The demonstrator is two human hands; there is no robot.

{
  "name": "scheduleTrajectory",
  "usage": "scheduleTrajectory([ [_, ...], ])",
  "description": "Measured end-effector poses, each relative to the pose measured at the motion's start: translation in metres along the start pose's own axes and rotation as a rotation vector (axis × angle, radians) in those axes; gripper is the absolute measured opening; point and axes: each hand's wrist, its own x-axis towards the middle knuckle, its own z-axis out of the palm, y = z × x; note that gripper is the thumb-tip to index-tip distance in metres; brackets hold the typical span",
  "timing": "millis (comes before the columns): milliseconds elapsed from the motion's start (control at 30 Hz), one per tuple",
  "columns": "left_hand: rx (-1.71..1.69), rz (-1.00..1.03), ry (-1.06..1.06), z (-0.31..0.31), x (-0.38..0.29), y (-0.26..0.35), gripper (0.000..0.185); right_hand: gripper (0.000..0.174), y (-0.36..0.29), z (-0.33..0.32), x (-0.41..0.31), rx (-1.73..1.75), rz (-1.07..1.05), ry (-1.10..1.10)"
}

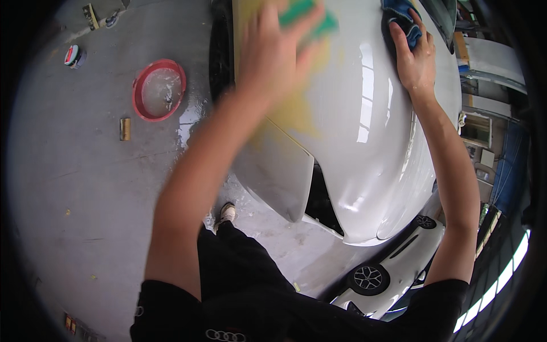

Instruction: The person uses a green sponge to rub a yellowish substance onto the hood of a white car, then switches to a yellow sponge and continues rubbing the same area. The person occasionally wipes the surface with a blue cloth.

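A white car body [342, 115] fills the upper middle, with yellowish filler [295, 115] around the wheel-arch side and a dark gap where its lamp would sit. My left hand [273, 51], blurred, grips a green pad [307, 18] against the yellowish area near the top. On the car's upper right surface, my right hand [416, 55] holds a bunched wet blue cloth [404, 21]. Bright reflections lie on the white paint between the two hands. The pad's underside is hidden.
A red basin [136, 98] of cloudy water stands on the wet grey floor at left. Near it are a small tan block [124, 129] and a lidded tub [72, 56]. Another white car [395, 260] is at lower right; shelving and parts line the right side.
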Motion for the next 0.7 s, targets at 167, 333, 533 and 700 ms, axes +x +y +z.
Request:
scheduleTrajectory([
  [167,0.009,0.079,-0.164,-0.021,-0.025,0.033,0.058,0.086,-0.004,-0.001,-0.001,-0.002,0.013,0.008],
  [333,-0.011,0.043,-0.061,0.01,0.064,0.004,0.055,0.084,-0.004,-0.001,-0.002,-0.012,0.017,-0.009],
  [533,-0.246,0.097,-0.06,-0.02,-0.088,0.059,0.048,0.082,-0.003,-0.003,0.0,0.012,0.011,-0.013],
  [700,-0.289,-0.302,-0.033,0.005,0.071,-0.021,0.042,0.075,0.004,-0.002,0.006,0.122,-0.086,0.025],
])
